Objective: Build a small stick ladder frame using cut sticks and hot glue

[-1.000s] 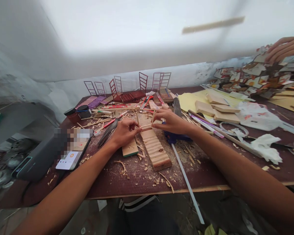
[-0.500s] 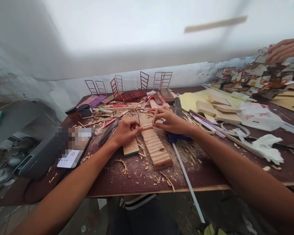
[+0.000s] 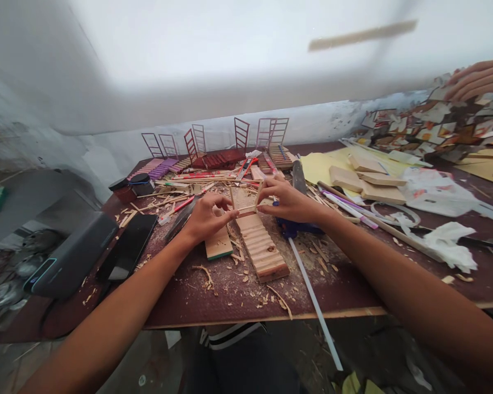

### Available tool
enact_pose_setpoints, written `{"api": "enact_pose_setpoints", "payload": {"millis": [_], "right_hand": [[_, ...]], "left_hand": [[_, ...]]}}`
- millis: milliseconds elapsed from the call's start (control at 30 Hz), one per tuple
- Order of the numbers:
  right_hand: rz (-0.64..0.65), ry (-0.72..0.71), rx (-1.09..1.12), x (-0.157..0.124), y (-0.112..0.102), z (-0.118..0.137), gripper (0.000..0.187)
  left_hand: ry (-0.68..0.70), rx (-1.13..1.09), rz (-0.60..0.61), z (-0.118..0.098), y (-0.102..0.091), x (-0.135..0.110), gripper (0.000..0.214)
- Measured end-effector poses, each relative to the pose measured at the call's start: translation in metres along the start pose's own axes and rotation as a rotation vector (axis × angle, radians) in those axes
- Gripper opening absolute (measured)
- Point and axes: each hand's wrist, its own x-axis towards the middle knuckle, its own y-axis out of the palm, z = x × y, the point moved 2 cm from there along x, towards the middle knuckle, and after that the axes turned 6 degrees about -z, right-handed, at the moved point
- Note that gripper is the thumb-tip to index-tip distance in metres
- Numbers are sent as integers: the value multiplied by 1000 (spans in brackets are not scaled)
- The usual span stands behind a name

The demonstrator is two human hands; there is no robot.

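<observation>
My left hand (image 3: 206,217) and my right hand (image 3: 286,200) meet over the middle of a dark red table (image 3: 238,298). Between them stands a small frame of thin wooden sticks (image 3: 245,203), two uprights joined by a cross stick. Each hand pinches one side of it. Just below the frame lies a ridged wooden block (image 3: 262,251), and a flat wooden piece with a green edge (image 3: 218,245) rests under my left hand.
Sawdust and stick offcuts litter the table. Small painted chair-like frames (image 3: 213,148) stand along the back edge. A dark phone (image 3: 128,247) and black speaker (image 3: 66,257) lie left. A white rod (image 3: 312,301) overhangs the front. Wood blocks (image 3: 361,180) and another person's hand (image 3: 476,79) are right.
The phone's screen has gone dark. My hands have stayed on the stick frame, with the fingers shifting only slightly.
</observation>
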Motion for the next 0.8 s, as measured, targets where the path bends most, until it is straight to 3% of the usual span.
{"api": "enact_pose_setpoints", "payload": {"millis": [133,267,433,800], "right_hand": [[-23,0,-15,1,1,-1,16],[-128,-9,-14,3,-1,-2,17],[-248,49,8,3,-6,-1,15],[-312,106,44,2,-7,-3,12]], "left_hand": [[17,20,51,0,2,-2,22],[17,22,115,-3,1,-5,31],[1,7,104,-3,0,-7,51],[-29,-40,84,-8,-2,-9,56]]}}
